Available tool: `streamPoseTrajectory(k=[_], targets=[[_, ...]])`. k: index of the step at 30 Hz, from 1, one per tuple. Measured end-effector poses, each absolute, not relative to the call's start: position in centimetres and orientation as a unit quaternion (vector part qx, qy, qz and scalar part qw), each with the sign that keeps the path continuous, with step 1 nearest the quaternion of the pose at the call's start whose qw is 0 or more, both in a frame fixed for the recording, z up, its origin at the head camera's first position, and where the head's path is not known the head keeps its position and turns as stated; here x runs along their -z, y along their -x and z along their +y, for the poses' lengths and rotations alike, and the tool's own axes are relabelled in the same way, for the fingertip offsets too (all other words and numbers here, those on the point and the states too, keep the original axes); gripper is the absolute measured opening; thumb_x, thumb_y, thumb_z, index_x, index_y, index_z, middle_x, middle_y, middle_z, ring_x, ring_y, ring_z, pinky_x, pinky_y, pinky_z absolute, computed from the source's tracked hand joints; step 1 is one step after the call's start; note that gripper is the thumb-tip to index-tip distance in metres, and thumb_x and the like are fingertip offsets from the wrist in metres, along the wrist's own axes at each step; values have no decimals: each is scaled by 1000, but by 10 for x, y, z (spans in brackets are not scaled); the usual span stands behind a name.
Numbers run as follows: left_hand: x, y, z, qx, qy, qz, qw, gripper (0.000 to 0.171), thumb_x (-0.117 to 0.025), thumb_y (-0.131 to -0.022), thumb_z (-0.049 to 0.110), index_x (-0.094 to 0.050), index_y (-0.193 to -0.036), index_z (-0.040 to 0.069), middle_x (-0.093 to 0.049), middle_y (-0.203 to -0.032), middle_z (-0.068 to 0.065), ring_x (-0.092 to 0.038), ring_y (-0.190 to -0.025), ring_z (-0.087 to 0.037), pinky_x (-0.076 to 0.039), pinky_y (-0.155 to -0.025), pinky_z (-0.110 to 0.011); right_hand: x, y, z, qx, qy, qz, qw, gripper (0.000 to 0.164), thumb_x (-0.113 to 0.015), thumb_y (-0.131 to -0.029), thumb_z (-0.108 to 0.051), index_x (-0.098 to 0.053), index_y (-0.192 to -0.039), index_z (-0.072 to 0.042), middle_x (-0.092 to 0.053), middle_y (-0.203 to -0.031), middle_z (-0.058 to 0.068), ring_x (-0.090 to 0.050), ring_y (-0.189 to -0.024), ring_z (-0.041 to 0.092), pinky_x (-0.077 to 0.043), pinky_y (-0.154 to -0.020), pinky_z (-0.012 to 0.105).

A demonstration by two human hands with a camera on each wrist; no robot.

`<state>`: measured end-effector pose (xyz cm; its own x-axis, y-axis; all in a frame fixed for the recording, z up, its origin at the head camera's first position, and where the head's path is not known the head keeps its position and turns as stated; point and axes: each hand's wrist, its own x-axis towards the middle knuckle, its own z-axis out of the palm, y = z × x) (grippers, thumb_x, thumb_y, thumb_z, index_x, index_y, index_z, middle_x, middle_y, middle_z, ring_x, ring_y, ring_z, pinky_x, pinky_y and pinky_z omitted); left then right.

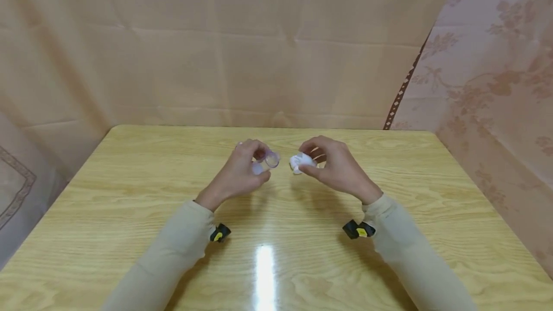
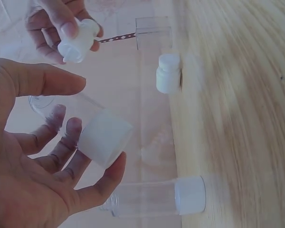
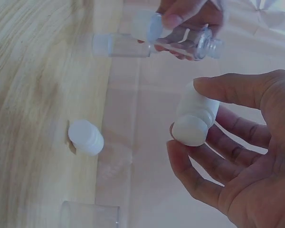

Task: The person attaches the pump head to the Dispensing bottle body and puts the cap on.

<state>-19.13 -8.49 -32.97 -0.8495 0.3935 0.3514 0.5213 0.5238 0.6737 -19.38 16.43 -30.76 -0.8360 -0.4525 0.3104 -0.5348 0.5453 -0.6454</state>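
Note:
My left hand (image 1: 237,171) holds a clear bottle (image 1: 271,159) with a white cap (image 2: 106,137) between thumb and fingers. In the left wrist view the cap end points down toward the tabletop. Opposite it, my right hand (image 1: 339,168) grips a small white bottle (image 3: 197,118) with a round white cap. Both bottles are tilted and held above the table, a small gap apart.
Both wrist views also show a white bottle (image 2: 168,75), a clear bottle with a white end (image 2: 156,197) and a faint clear cup-like piece (image 3: 90,216). The head view shows none of these on the wooden table (image 1: 151,181). Hanging cloth (image 1: 259,61) stands behind.

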Motion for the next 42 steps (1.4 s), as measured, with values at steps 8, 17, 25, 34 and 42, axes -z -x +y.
streamPoseTrajectory(k=[8,17,25,34,42], targets=[[335,188,-82,408,260,-872,75,38,-77,-77,0,-62,-112,0,-61,-105,-11,-54,-100,-27,-47,-89,-39,306,191,166,-382,-275,-881,50,28,-81,-87,-7,-67,-111,-4,-69,-108,9,-67,-96,24,-58,-83,48],[340,189,-80,392,270,-878,54,38,-76,-84,1,-62,-120,-1,-62,-109,-14,-60,-103,-32,-51,-93,-42,307,192,167,-396,-278,-874,48,26,-79,-88,-4,-67,-111,-3,-67,-109,9,-63,-92,25,-58,-80,44],[341,190,-79,369,275,-887,29,38,-73,-92,4,-62,-127,0,-62,-115,-17,-60,-108,-34,-51,-95,-44,308,194,167,-413,-277,-867,36,28,-77,-88,1,-66,-114,-1,-65,-112,11,-63,-96,26,-58,-87,48],[342,190,-78,342,284,-896,27,38,-74,-92,7,-64,-128,1,-63,-111,-13,-59,-106,-32,-50,-91,-43,310,195,167,-410,-300,-861,34,30,-75,-87,7,-68,-115,-1,-65,-115,11,-63,-100,28,-58,-88,47],[342,190,-77,336,293,-895,32,40,-76,-90,7,-65,-128,1,-64,-110,-13,-60,-103,-30,-51,-89,-42,311,194,163,-402,-308,-862,34,30,-74,-87,9,-69,-115,0,-65,-114,11,-63,-101,28,-58,-87,42]])
